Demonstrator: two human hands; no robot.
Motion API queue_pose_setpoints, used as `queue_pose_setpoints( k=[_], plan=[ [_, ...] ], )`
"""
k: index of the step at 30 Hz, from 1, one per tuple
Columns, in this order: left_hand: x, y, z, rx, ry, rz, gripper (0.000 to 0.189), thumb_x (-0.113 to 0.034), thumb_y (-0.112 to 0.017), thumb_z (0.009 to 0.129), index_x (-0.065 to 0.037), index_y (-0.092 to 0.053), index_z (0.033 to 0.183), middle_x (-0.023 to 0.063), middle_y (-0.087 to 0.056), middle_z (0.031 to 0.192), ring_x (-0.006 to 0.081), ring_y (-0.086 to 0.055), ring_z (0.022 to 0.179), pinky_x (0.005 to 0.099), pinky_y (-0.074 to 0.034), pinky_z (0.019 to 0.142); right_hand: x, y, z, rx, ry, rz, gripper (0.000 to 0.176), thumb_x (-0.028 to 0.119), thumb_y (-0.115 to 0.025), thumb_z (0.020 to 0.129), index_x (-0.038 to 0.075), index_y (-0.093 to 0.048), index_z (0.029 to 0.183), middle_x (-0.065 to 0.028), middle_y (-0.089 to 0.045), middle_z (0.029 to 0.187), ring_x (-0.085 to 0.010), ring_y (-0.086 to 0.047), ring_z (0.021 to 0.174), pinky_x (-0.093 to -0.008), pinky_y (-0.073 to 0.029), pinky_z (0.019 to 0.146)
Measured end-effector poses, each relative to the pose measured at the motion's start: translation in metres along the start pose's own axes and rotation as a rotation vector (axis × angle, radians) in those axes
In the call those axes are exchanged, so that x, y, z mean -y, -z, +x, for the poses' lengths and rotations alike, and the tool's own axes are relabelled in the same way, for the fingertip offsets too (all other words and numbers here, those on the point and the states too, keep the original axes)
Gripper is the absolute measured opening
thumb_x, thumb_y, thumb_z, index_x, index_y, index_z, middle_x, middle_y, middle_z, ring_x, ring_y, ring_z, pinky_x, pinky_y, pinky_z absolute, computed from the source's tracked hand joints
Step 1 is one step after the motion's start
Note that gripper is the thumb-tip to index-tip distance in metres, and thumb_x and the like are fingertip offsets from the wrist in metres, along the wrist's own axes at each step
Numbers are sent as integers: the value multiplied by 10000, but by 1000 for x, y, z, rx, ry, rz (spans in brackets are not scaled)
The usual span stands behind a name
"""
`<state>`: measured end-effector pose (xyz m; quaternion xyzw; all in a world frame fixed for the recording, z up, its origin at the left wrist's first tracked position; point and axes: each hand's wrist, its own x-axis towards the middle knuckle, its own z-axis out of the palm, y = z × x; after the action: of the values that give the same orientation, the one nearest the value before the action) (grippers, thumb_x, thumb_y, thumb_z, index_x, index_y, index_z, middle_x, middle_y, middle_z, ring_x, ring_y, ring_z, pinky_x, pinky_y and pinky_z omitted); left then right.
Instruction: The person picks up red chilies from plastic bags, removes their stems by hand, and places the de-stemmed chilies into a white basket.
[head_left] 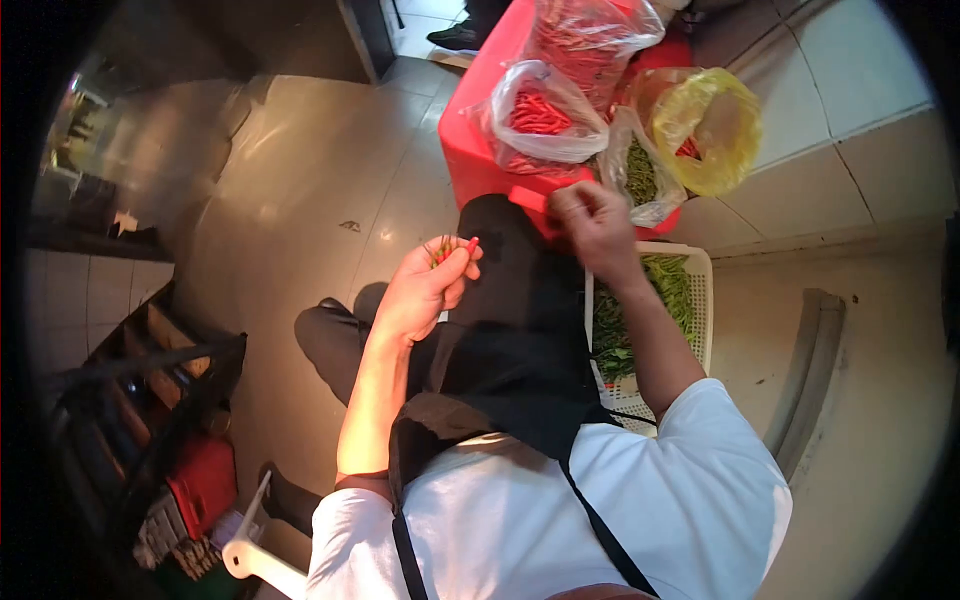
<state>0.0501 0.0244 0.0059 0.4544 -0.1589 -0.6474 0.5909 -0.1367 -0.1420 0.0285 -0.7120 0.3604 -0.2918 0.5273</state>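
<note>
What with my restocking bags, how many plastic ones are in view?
4: the large clear bag at back, the open clear bag before it, the small clear bag right of that, and the yellow bag farther right. More may be hidden.

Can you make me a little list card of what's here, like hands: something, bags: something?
Left hand: holding red chillies with green stems
Right hand: blurred, by the red stand; can't tell if it holds anything
Open bags: clear bag with red chillies, yellow bag
Basket: white, with greens inside
Clothes: white shirt, dark apron
</note>
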Motion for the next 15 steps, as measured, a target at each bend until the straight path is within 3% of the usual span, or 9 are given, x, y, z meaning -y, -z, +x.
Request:
queue_pose_setpoints(
  k=[1, 2, 3, 4, 5, 8, 12, 15],
  plan=[
    [1, -4, 5, -2, 19, 13, 186, -191, -578, 978, -27, -576, 1065, 18, -621, 819, 31, -411, 512, 178, -301, 450, 4, 18, 3, -103, 16, 23, 251, 194, -598, 959, -15, -634, 824, -9, -606, 709, -81, -524, 644, -256, -423, 578],
    [-1, -11, 7, -11, 38, 24, 182, -188, -579, 978, -29, -577, 1067, 22, -630, 831, 33, -417, 518, 177, -310, 454, -20, 42, 13, -238, 118, -187, 276, 230, -604, 957, -11, -637, 825, -30, -596, 667, -91, -531, 641, -283, -444, 591],
    [-3, -18, 10, -23, 58, 35, 179, -185, -579, 978, -31, -578, 1069, 26, -638, 842, 34, -423, 523, 176, -319, 458, -6, 61, 16, -292, 10, -408, 279, 259, -614, 943, -6, -652, 865, -106, -624, 659, -184, -583, 620, -343, -467, 609],
    [-3, -24, 14, 6, 52, 47, 179, -182, -581, 976, -32, -580, 1074, 28, -639, 846, 35, -426, 528, 177, -323, 464, -16, 77, 27, -371, -46, -598, 239, 243, -655, 907, 5, -674, 923, -147, -610, 677, -148, -574, 637, -328, -462, 617],
    [-4, -30, 21, 34, 44, 59, 179, -179, -583, 974, -33, -582, 1078, 30, -641, 850, 35, -429, 534, 178, -326, 470, -28, 91, 34, -332, 28, -690, 263, 253, -663, 889, 0, -680, 956, -186, -638, 732, -241, -621, 652, -360, -477, 642],
    [-4, -41, 35, 103, 14, 85, 198, -165, -591, 967, -31, -581, 1113, 38, -641, 853, 42, -435, 543, 188, -326, 484, -43, 102, 39, -444, 218, -749, 285, 261, -663, 884, 1, -677, 1000, -185, -659, 768, -294, -635, 677, -371, -484, 658],
    [-1, -49, 46, 130, 33, 78, 198, -147, -591, 964, -23, -581, 1119, 39, -637, 852, 48, -436, 543, 199, -317, 481, -29, 113, 28, -202, -94, -693, 285, 230, -650, 890, -2, -668, 1054, -137, -670, 756, -203, -621, 675, -331, -481, 659],
    [4, -54, 50, 140, 65, 99, 191, -136, -592, 961, -22, -585, 1114, 44, -635, 868, 52, -440, 551, 202, -317, 483, -73, 156, 64, -303, 128, -349, 277, 224, -642, 892, -18, -674, 1024, -34, -649, 744, -116, -556, 654, -293, -452, 612]
  ],
)
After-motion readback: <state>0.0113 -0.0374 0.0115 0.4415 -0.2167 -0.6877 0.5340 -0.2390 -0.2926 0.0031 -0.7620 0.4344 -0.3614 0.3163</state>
